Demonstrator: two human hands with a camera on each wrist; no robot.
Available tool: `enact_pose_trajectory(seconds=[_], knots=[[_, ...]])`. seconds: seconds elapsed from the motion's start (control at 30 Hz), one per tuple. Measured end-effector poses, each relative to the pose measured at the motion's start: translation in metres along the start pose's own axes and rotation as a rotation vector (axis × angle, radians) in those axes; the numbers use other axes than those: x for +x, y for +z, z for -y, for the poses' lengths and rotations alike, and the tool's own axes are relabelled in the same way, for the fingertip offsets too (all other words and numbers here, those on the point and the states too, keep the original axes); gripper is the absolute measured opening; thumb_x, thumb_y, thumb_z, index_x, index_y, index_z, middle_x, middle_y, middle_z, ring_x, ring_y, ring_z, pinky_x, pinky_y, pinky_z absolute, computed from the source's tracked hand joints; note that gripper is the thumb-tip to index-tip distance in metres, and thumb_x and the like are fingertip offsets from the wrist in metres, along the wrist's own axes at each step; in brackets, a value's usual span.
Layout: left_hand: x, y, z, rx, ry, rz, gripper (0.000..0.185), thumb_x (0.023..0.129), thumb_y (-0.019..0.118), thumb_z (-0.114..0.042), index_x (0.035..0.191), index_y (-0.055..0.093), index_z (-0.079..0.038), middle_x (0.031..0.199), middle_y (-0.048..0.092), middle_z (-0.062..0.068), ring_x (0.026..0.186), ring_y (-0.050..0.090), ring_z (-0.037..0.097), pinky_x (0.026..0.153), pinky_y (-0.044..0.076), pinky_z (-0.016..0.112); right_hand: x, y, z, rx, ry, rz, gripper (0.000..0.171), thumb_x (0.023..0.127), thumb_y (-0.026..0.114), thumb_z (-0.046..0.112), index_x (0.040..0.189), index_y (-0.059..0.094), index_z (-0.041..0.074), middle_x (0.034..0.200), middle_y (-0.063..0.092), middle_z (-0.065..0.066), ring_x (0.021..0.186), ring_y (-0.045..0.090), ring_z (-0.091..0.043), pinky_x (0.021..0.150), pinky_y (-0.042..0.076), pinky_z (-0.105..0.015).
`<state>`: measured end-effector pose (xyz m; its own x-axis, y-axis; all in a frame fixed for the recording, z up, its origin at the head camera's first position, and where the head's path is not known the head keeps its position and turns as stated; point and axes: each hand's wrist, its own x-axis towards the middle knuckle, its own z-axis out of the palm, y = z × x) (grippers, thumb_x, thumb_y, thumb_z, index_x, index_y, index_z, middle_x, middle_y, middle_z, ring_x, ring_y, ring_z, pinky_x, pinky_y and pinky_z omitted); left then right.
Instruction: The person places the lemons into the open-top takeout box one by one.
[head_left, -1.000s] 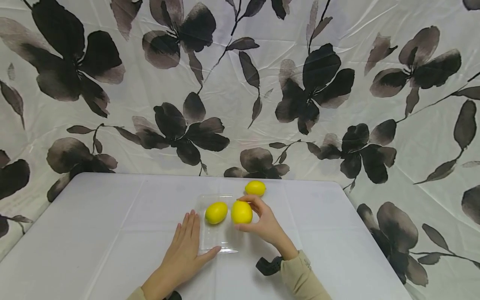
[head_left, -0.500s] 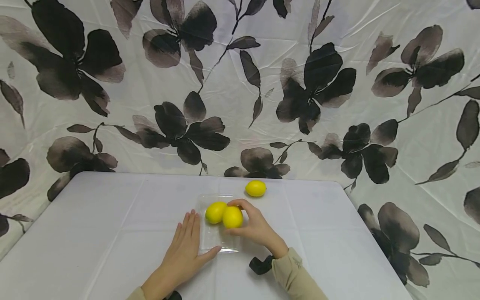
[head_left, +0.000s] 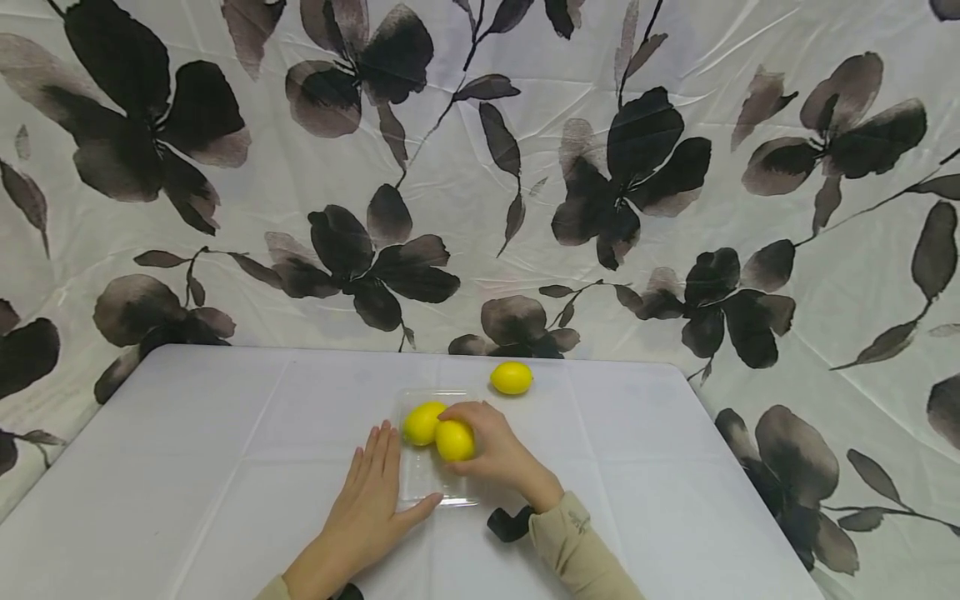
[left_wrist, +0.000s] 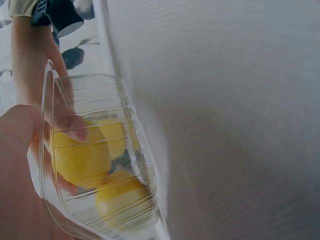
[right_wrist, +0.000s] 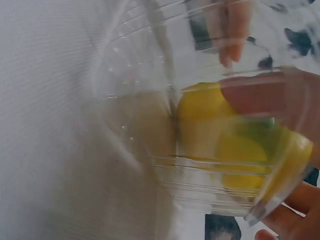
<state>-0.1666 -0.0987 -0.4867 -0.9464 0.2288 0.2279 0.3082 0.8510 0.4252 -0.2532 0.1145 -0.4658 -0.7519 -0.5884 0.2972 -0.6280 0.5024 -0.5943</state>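
A clear plastic container [head_left: 431,482] stands on the white-covered table. One lemon [head_left: 420,422] lies in its far left part. Against that lemon, a second lemon [head_left: 455,442] is pinched between the thumb and fingers of my right hand [head_left: 501,454], inside the container. My left hand [head_left: 363,496] has its fingers straight along the container's left side, with the thumb at the front edge. Through the ribbed clear wall [left_wrist: 95,85], the left wrist view shows the held lemon [left_wrist: 80,162]. Glare and plastic blur the lemons in the right wrist view.
Behind the container, to its right, a third lemon [head_left: 512,378] lies on the white tablecloth [head_left: 187,433]. A cloth with dark flowers [head_left: 345,258] hangs beyond the table's back edge. A black device [head_left: 510,524] sits at the right wrist.
My right hand has carried its lemon left and slightly nearer, into the container. The lemon there has shifted slightly left. My left hand stays still.
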Motion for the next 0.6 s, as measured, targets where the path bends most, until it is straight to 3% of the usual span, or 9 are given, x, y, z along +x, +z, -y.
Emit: enact_pose_trajectory(seconds=[0.2, 0.6], knots=[[0.0, 0.0, -0.001, 0.012, 0.006, -0.022, 0.109, 0.087, 0.056, -0.071, 0.15, 0.024, 0.012, 0.159, 0.019, 0.029, 0.148, 0.016, 0.042, 0.117, 0.017, 0.061, -0.001, 0.006, 0.002, -0.087, -0.045, -0.012, 0.059, 0.072, 0.086, 0.01, 0.126, 0.061, 0.012, 0.134, 0.057, -0.007, 0.129, 0.049, -0.025, 0.116, 0.021, -0.059], [0.0, 0.0, -0.001, 0.017, 0.007, -0.031, 0.108, 0.087, 0.059, -0.069, 0.15, 0.025, 0.013, 0.159, 0.019, 0.03, 0.147, 0.017, 0.042, 0.116, 0.018, 0.061, -0.004, 0.012, 0.013, -0.32, 0.035, 0.05, 0.059, 0.071, 0.089, 0.021, 0.126, 0.066, 0.021, 0.127, 0.056, -0.003, 0.123, 0.05, -0.02, 0.119, 0.018, -0.056]])
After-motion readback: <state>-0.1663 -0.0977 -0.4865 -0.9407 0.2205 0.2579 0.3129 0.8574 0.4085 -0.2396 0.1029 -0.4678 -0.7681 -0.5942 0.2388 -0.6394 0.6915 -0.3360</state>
